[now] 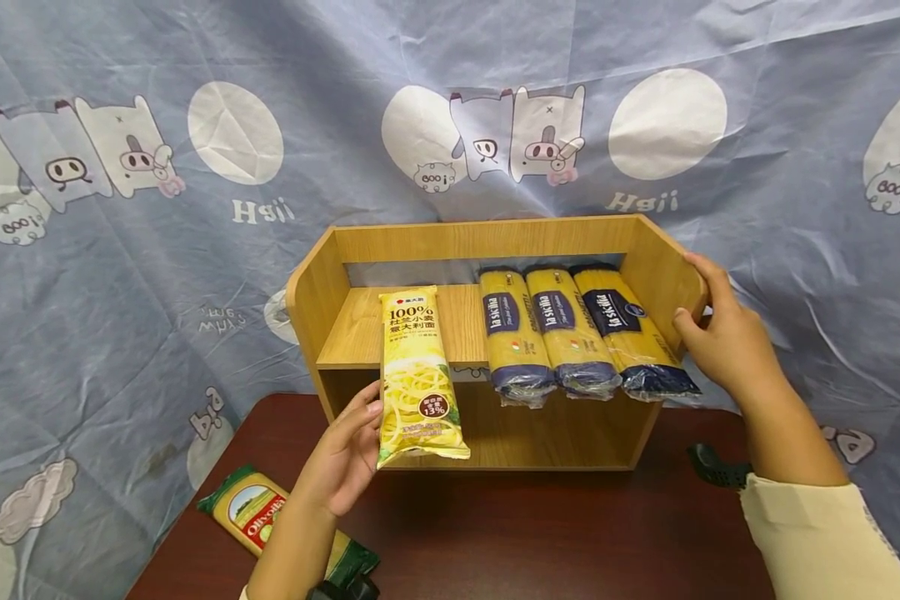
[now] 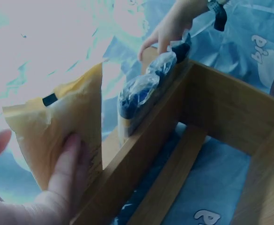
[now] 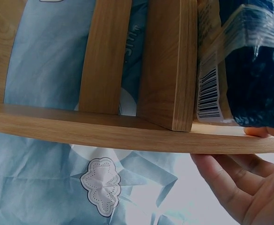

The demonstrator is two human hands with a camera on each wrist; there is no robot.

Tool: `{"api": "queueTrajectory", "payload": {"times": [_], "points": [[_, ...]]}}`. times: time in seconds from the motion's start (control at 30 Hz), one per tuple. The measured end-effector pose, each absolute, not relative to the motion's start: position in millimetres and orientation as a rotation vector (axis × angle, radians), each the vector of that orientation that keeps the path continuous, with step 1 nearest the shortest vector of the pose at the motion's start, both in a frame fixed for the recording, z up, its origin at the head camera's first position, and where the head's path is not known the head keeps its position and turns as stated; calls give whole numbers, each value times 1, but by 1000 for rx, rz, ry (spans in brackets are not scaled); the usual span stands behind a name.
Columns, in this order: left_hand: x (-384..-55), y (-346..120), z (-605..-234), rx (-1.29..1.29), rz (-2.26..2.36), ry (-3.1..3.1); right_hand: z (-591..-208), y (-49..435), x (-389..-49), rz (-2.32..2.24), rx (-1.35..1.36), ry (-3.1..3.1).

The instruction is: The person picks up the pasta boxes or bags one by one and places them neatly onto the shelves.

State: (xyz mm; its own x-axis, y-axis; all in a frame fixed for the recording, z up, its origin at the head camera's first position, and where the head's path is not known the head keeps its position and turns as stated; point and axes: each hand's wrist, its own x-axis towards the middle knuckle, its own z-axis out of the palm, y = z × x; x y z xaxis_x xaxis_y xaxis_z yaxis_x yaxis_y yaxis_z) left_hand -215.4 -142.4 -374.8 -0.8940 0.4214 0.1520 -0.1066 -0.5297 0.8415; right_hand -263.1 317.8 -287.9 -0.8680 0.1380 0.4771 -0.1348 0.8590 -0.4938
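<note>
L forearm [image 1: 292, 542] part-hides pasta bag [image 1: 253, 507] at 7 o'clock, L hand [image 1: 348, 450], some fingers hidden, grips noodle pkt [image 1: 417, 375] approx 8 o'clock of shelf [image 1: 487, 240] centre, & R hand [image 1: 731, 346] clasps shelf's side at 3 o'clock.

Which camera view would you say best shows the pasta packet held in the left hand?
The head view, because the packet's printed front faces the camera there. The left wrist view shows only part of it, partly covered by the left hand, without the bold front print. The right wrist view does not show it.
</note>
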Motion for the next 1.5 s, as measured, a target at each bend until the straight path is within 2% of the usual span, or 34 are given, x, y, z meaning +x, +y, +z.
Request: {"api": "queueTrajectory", "payload": {"times": [0.33, 0.57, 0.73, 1.5], "points": [[-191, -140, -389, 687, 2355, 1471, -289, 320, -263, 717, -12, -2528], [-187, -128, -392, 552, 2338, 1741, -288, 320, -265, 718, 0, -2524], [-190, -123, -393, 485, 2346, 1847, -288, 320, -265, 712, 4, -2523], [-227, -109, -392, 639, 2291, 1712, -290, 320, -265, 720, -13, -2524]]}}
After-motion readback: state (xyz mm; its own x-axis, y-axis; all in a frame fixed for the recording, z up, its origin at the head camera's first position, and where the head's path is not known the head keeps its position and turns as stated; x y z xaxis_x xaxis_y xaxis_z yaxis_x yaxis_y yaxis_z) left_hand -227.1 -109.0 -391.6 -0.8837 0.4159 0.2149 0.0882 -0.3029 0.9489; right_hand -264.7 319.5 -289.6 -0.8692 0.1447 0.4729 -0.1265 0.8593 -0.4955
